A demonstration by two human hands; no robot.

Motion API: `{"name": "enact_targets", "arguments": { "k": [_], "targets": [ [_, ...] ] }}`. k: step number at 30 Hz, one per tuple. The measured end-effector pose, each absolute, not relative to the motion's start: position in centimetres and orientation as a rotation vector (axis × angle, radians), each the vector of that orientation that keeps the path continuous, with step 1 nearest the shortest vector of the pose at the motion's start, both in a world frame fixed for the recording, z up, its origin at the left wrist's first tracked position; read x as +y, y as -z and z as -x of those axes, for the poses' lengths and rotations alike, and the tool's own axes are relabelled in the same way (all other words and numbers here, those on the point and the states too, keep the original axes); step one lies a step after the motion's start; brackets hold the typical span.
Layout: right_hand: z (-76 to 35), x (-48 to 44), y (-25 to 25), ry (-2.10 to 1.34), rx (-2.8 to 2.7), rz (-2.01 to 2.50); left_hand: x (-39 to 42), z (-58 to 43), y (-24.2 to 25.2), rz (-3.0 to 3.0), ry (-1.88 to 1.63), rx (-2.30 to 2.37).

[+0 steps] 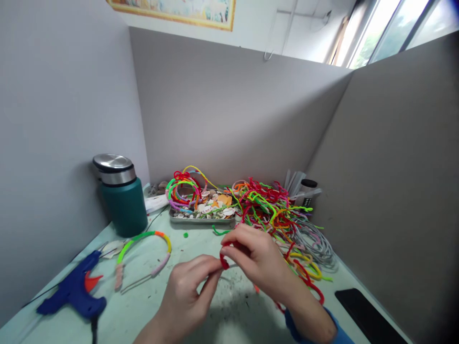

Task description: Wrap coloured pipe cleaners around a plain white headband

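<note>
Head view. Your left grip (189, 290) is closed to a pinch, thumb against forefinger, at the lower end of a short red fuzzy strip (224, 260). Your right grip (258, 254) is closed on its upper part, with thumb and forefinger nearly meeting. The strip is bent in a curve between the two, raised over the middle of the worktop (139, 317). The opposed pinches probably steady one end while the other controls the bend. A thin pale strand (233, 264) shows beside the strip; which fingers secure it, you cannot tell.

To your left, the multicoloured hoop (168, 242) lies with bare wire ends toward you, apart from both grips. The blue glue gun (77, 289) rests on its side beyond it, presumably within reach yet out of the working space. The teal flask (125, 205) stands upright against the partition (229, 110).

At the back, the metal tray (202, 220) holds flat pieces and coloured loops, likely to contain loose parts. The tangled strips (265, 200) are heaped to its right, next to the grey wire coil (324, 251), apparently as accessible stock.
</note>
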State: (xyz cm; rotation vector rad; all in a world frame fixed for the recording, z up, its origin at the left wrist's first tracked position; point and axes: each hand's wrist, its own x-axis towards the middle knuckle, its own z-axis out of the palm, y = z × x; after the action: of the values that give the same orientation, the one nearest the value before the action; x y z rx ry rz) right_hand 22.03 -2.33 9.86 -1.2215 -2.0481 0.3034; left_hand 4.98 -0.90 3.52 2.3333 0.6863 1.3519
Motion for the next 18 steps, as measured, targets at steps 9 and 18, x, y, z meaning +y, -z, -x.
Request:
{"name": "enact_targets", "arguments": {
  "k": [9, 18],
  "targets": [
    [-22.3, -1.7, -9.7, -0.412, -2.0, 1.252, -1.0, -5.0, -3.7, -2.309, -1.35, 0.746],
    [-22.2, -1.2, -8.7, -0.462, -2.018, 1.311, -1.3, -5.2, -3.5, -2.288, -1.319, 0.88]
  ]
}}
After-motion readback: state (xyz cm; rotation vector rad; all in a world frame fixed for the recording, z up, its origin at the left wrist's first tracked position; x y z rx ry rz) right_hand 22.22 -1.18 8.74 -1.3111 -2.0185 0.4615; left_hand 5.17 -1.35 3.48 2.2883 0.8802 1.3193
